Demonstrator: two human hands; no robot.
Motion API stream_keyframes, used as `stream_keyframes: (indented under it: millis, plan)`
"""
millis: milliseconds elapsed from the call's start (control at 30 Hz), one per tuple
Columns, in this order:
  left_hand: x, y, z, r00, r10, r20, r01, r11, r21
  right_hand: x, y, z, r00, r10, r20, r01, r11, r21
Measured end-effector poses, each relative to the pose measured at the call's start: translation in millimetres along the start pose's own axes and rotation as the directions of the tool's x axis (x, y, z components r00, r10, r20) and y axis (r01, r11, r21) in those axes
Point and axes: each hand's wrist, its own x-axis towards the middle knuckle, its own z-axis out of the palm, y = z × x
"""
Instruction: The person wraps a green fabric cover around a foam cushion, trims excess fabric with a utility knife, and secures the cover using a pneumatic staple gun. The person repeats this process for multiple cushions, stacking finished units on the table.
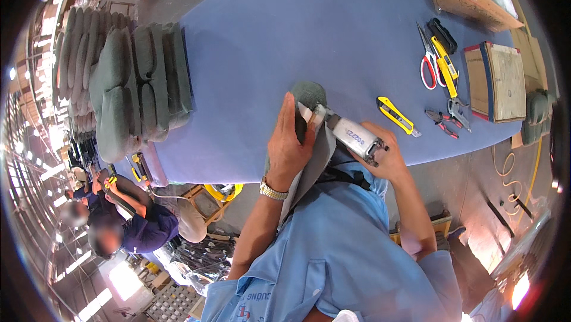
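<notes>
A: Where's the piece on your end?

B: Head view, dead centre of frame: grey-green padded piece [309, 92], long axis running from the upper end down and slightly left, past the near edge of the blue surface [256, 36]. My left hand [288, 152] is the nearer one, right on it, fingers and thumb pinching its side. Right hand [383, 151] has its fingers wrapped round a silver hand tool [354, 136], nose aimed upper left at the piece. Can't tell if it's touching.

A: Any writing?

B: Yeah, dark marking on the tool, lettering on the light-blue shirt [333, 227], lower middle.
</notes>
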Motion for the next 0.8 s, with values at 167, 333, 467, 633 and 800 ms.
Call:
stream_keyframes:
  millis: [167, 333, 467, 633, 800]
  plan:
    - [-8, 2, 4, 1.000, 0.002, -0.003, -0.002, 1.000, 0.015, -21, -7, -7, 0.942, 0.326, 0.078, -0.281, 0.894, -0.350]
    - [-10, 7, 0, 0.998, -0.047, 0.039, 0.046, 0.999, 0.019, -38, 35, 22, 0.989, 0.140, 0.041, -0.114, 0.918, -0.380]
    - [-11, 13, -11, 0.994, -0.068, 0.083, 0.065, 0.997, 0.030, -6, -4, 11, 0.987, 0.045, -0.157, -0.056, 0.996, -0.066]
    - [-9, 42, -46, 1.000, 0.011, 0.003, -0.011, 1.000, -0.006, 24, 1, -2, 0.943, -0.055, -0.327, -0.020, 0.975, -0.222]
    - [-15, 70, -80, 0.985, -0.166, 0.055, 0.174, 0.928, -0.328, 11, 74, -18, 0.878, 0.327, -0.349, -0.474, 0.690, -0.547]
